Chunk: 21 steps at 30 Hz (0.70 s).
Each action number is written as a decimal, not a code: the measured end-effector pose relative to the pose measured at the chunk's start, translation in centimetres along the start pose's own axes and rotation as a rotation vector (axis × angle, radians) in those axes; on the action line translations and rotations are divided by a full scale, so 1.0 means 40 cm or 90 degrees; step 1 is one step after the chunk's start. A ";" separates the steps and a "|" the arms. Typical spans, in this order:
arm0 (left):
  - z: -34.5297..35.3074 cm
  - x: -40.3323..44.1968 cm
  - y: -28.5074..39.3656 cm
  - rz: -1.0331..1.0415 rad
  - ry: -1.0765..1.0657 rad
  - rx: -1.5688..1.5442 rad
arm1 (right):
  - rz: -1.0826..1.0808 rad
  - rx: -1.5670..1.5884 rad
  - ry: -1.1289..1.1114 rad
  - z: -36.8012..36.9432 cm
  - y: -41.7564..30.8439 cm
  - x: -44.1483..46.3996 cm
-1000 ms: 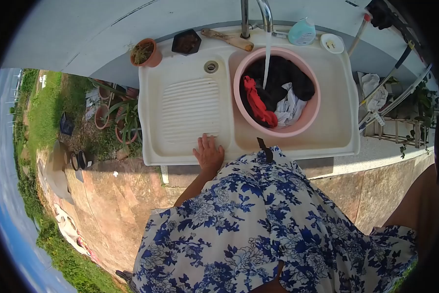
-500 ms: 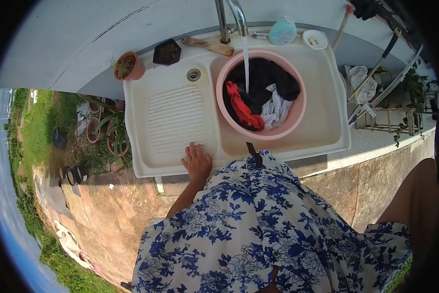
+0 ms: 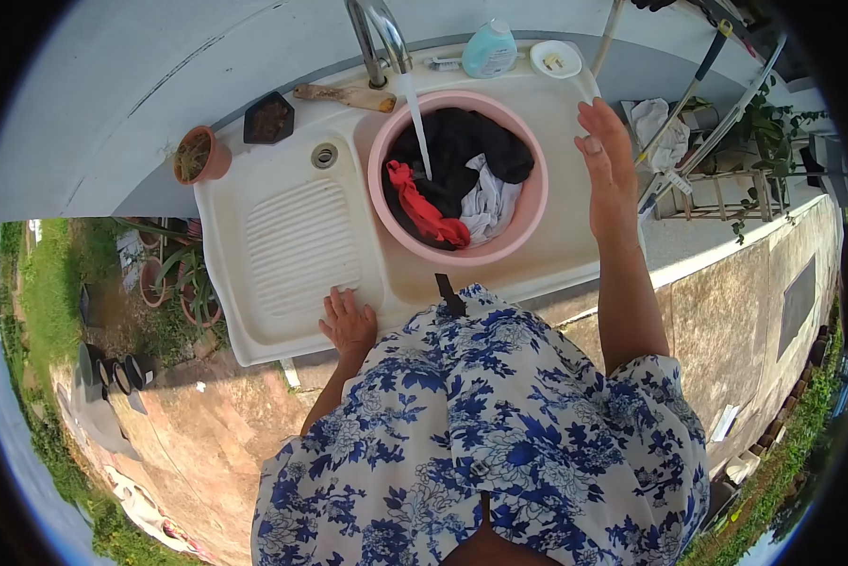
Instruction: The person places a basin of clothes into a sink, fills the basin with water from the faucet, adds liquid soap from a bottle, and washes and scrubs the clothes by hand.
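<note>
Newly come into view is my right hand [image 3: 611, 174], raised at the right end of the sink [image 3: 561, 215], its fingers fairly close together and nothing seen in them, so both hands now show, one either side of the pink basin [image 3: 457, 258]. Beneath my left hand [image 3: 349, 325], loosely spread and gripping nothing I can see, is the sink's front edge; up and to its right, water [image 3: 417, 118] runs from the tap [image 3: 389, 40] onto black cloth [image 3: 462, 141], red cloth [image 3: 424, 213] and white cloth [image 3: 488, 203] inside the basin

outdoor home laundry spot, ribbed washboard sink [image 3: 303, 247], running faucet [image 3: 381, 38], potted plant [image 3: 198, 156] (grass beyond)
</note>
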<state>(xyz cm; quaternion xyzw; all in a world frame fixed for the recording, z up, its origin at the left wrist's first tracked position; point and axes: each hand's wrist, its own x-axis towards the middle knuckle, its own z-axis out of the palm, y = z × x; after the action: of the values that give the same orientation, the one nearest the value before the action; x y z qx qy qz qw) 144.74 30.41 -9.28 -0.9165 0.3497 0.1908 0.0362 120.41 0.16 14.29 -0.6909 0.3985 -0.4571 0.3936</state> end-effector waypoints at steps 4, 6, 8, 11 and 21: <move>-0.002 0.003 0.005 0.010 -0.018 0.013 | 0.080 -0.297 -0.195 0.235 0.393 -0.106; -0.005 0.002 0.002 0.019 -0.030 0.020 | 0.114 -0.327 -0.214 0.314 0.454 -0.122; -0.004 0.001 0.002 0.025 -0.019 0.022 | 0.341 -0.433 -0.319 0.389 0.476 -0.125; 0.008 0.000 -0.006 0.057 0.003 0.032 | 0.459 -0.532 -0.406 0.492 0.544 -0.143; 0.017 -0.008 -0.013 0.080 0.066 0.014 | 0.289 -0.542 -0.327 0.435 0.725 -0.143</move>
<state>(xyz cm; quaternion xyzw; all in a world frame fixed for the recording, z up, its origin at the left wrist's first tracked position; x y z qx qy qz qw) 144.64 31.12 -9.82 -0.9008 0.4101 0.1416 0.0159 129.82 -2.31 -18.61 -0.7751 0.5786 0.0248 0.2526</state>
